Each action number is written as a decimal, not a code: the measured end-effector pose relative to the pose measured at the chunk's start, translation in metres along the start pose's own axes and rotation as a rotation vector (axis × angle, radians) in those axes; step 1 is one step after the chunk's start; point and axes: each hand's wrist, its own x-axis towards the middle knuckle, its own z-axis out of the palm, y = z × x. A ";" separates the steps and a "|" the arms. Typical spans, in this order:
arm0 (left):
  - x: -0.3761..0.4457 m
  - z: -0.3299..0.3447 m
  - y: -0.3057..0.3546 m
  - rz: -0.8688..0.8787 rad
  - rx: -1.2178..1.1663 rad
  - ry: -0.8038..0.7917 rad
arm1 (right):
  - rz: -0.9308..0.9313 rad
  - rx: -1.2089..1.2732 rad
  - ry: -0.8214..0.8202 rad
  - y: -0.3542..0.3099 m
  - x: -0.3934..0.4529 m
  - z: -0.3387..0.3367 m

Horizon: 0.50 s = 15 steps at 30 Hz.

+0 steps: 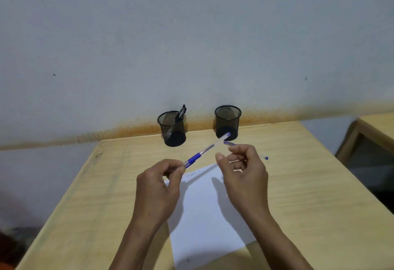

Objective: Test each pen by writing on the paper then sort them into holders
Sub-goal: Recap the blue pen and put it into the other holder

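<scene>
My left hand (157, 186) pinches a blue pen (205, 149) by its tip end. The clear barrel slants up and right toward the right holder. My right hand (243, 171) hovers just right of that pen, thumb apart from the loosely curled fingers, with nothing between them. A second blue pen (264, 157) lies on the table behind that hand, its middle hidden. The white paper (209, 216) lies under both hands with a faint scribble near its top edge. The left mesh holder (173, 129) has black pens in it. The right mesh holder (227, 120) looks empty.
The wooden table (309, 184) stands against a grey wall, and both holders sit at its far edge. A second wooden table (375, 126) stands to the right across a gap. The floor drops away at the left.
</scene>
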 end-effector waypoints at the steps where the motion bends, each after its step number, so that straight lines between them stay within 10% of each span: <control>1: 0.000 -0.001 0.000 0.012 0.031 -0.006 | -0.201 -0.147 -0.015 0.002 -0.001 -0.002; 8: 0.007 0.005 0.012 0.170 0.111 -0.037 | -0.764 -0.581 -0.196 0.019 0.009 0.009; 15: 0.032 0.026 0.020 0.105 -0.070 -0.017 | -0.637 -0.391 -0.164 0.023 0.041 -0.002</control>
